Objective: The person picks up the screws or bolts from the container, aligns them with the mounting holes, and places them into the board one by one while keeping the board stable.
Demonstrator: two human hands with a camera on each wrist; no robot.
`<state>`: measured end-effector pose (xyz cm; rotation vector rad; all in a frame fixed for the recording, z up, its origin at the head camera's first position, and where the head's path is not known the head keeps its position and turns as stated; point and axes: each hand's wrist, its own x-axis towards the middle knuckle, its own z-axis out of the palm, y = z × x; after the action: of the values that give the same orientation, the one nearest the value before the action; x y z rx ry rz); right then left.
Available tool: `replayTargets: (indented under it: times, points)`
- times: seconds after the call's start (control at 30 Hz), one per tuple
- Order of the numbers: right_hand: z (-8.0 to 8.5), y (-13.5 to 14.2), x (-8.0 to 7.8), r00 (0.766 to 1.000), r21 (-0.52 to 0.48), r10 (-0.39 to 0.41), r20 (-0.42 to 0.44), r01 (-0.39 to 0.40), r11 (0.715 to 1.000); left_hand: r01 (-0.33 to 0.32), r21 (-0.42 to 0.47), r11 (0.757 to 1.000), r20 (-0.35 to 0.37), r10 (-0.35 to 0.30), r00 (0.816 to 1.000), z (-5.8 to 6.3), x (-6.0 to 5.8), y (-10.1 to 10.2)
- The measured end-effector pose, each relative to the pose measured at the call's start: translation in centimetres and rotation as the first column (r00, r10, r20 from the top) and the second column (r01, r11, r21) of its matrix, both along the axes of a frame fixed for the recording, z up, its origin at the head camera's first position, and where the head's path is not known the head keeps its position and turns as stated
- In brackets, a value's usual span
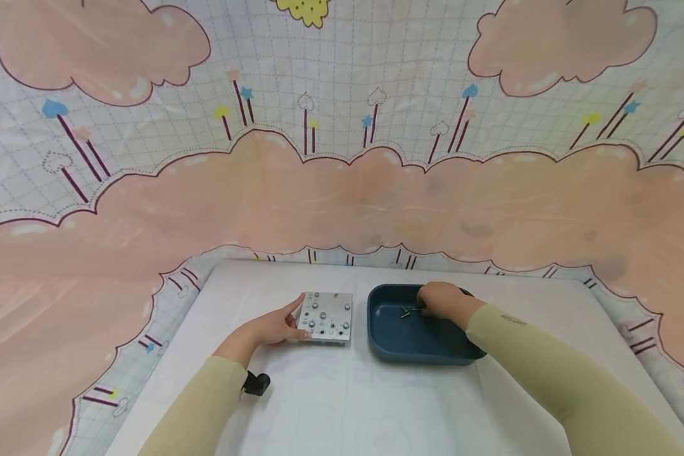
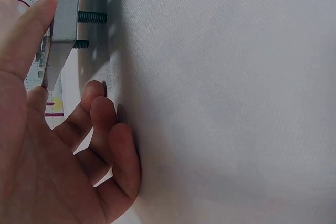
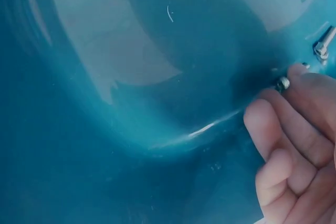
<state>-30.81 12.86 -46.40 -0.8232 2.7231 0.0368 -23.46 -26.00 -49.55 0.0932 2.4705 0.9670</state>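
Observation:
A square silver metal plate [image 1: 330, 307] with several bolts through it lies on the white table, held by my left hand [image 1: 273, 325] at its left side. Thumb and index finger span the plate's edge, and the other fingers curl loosely below. Threaded ends of bolts [image 2: 92, 17] stick out of the plate's underside in the left wrist view. Inside a dark blue tray [image 1: 396, 351], my right hand [image 1: 443, 300] pinches a small bolt [image 3: 283, 84] between thumb and fingertips; the fingers partly hide it. Another loose bolt [image 3: 325, 43] lies on the tray floor beside the fingertips.
The tray stands right of the plate, with a narrow gap between them. A black device [image 1: 256, 383] is strapped at the left wrist. A patterned cloth [image 1: 342, 202] hangs behind the white table [image 1: 353, 405].

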Motion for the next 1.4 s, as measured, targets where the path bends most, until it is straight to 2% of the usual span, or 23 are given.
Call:
replayTargets:
  times: [0.23,0.47,0.6,0.7,0.8,0.9,1.03,1.4]
  points:
    - [-0.31,-0.10,0.08,0.999,-0.002,-0.028,0.023,0.028,1.000,0.002,0.001,1.000,0.000,-0.002,1.000,-0.10,-0.14,-0.01]
    - [-0.77,-0.24,-0.10,0.992,-0.005,-0.080,0.097,0.080,0.997,0.008,-0.006,1.000,-0.004,-0.008,1.000,-0.14,-0.21,-0.05]
    - [-0.72,-0.44,-0.12,0.989,-0.019,-0.074,0.131,0.077,0.997,0.009,-0.011,1.000,-0.005,-0.009,1.000,-0.31,-0.27,-0.10]
    - [-0.53,-0.49,-0.23,0.991,-0.052,-0.038,0.125,0.045,0.998,0.008,-0.017,1.000,-0.005,-0.008,1.000,-0.40,-0.24,-0.17]
    - [-0.40,-0.44,-0.33,0.993,-0.090,0.032,0.112,-0.022,0.996,0.006,-0.005,1.000,-0.003,-0.006,1.000,-0.43,-0.23,-0.16]
    - [-0.52,-0.43,-0.43,0.987,-0.118,0.114,0.109,-0.101,0.988,0.000,0.015,1.000,-0.002,0.000,1.000,-0.47,-0.26,-0.14]
    - [-0.78,-0.55,-0.54,0.978,-0.123,0.177,0.108,-0.163,0.979,0.001,0.021,1.000,-0.011,-0.001,1.000,-0.49,-0.21,-0.11]
    - [-0.31,-0.75,-0.43,0.976,-0.104,0.204,0.080,-0.196,0.975,-0.001,0.015,1.000,-0.017,0.001,1.000,-0.38,-0.18,-0.02]
